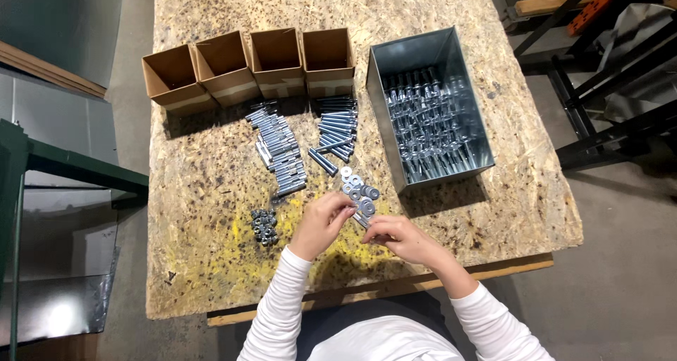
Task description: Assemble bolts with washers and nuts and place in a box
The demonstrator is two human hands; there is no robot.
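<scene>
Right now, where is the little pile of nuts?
In the head view, the pile of nuts lies on the table, just left of the left hand and below the left row of bolts.

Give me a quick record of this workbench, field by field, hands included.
Surface: chipboard tabletop
Left hand: pinching one end of a silver bolt
Right hand: holding the bolt's other end
Boxes: four open cardboard boxes in a row
Bin: grey sheet-metal bin full of bolts
Loose parts: two rows of bolts, pile of flat washers, cluster of nuts
</scene>
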